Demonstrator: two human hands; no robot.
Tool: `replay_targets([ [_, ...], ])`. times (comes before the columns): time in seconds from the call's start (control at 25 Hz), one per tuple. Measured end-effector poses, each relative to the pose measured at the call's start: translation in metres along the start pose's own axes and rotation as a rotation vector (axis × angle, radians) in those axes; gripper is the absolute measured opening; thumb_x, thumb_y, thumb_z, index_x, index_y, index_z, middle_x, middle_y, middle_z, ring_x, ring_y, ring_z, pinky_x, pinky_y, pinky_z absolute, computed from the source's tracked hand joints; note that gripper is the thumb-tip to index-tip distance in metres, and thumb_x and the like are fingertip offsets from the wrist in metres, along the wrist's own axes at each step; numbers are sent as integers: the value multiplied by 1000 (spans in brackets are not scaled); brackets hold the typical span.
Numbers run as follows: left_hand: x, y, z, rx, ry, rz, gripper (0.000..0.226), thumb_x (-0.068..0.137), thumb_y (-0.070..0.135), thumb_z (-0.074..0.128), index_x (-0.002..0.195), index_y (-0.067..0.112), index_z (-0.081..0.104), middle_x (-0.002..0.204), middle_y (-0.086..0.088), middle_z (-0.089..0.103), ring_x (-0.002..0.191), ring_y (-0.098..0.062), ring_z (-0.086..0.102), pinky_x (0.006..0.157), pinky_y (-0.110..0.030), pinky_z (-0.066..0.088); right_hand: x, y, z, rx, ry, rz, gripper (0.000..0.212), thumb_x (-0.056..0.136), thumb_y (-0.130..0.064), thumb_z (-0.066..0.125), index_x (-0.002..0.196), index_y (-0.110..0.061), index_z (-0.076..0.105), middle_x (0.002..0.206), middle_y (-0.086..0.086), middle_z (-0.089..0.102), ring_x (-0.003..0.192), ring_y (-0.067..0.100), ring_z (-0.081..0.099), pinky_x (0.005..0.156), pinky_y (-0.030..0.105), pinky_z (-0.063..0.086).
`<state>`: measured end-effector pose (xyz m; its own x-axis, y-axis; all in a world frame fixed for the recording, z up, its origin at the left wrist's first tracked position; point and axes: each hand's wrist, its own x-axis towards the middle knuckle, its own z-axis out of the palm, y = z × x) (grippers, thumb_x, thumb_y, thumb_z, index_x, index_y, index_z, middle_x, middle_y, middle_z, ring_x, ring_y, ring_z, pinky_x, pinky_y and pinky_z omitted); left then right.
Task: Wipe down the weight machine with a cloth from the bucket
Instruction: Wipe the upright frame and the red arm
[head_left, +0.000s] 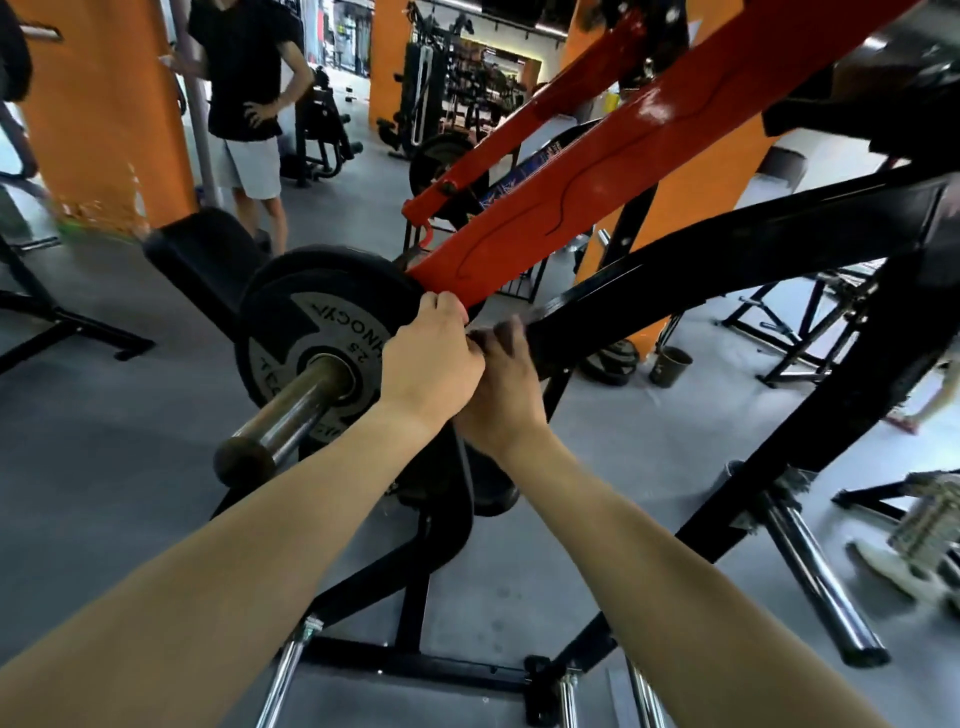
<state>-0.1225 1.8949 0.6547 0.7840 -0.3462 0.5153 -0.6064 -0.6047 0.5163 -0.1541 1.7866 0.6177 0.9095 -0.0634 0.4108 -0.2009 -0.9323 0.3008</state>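
Observation:
The weight machine has a red lever arm (545, 208) and a black frame (727, 249). A black weight plate (311, 332) sits on its chrome sleeve (291, 410). My left hand (431, 358) and my right hand (501, 400) meet where the red arm's lower end joins the black frame. Both have curled fingers. A dark grey cloth (488, 338) is bunched between them, and a strip of it hangs below my wrists. My left hand partly covers my right, hiding most of the cloth. A dark bucket (670, 366) stands on the floor beyond the frame.
A person in a black shirt (244, 78) stands at the back left beside an orange pillar (104, 104). Chrome pegs (815, 571) jut out at the lower right. Another person's foot (904, 421) shows at the right. More gym machines fill the background.

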Motion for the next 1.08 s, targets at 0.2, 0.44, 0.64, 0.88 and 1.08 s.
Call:
replay_targets([
  [0.2,6,1,-2,-41,-3,28,26,92,15,54,119,14,52,117,-6,58,93,-38,62,68,-38,40,9,42,-10,-216,-9,-153,50,94,-45,38,125,-20,69,124,2,69,127,30,53,122,53,15],
  [0.44,7,7,-3,-66,-16,45,22,94,13,52,115,12,51,111,-6,61,90,-36,64,68,-39,42,4,25,-13,-248,-30,13,54,93,-40,46,133,-11,64,133,12,64,138,39,43,124,53,13],
  [0.64,13,24,-4,-75,-65,98,23,92,15,51,115,12,49,111,-7,61,90,-37,63,70,-42,48,3,62,-39,-241,2,-34,47,92,-38,43,127,-16,65,127,4,66,133,32,48,123,49,19],
  [0.88,23,60,-3,-89,-85,196,22,95,18,53,116,13,51,107,-8,63,93,-35,64,71,-39,44,-5,99,-60,-232,193,296,49,97,-30,44,140,-9,56,148,10,53,150,32,28,127,50,12],
  [1.08,26,80,1,-51,-115,249,25,97,21,51,120,12,49,104,-8,62,94,-34,64,70,-36,36,-11,112,-66,-206,168,150,44,98,-30,53,139,-17,59,148,4,55,151,28,32,128,45,14],
])
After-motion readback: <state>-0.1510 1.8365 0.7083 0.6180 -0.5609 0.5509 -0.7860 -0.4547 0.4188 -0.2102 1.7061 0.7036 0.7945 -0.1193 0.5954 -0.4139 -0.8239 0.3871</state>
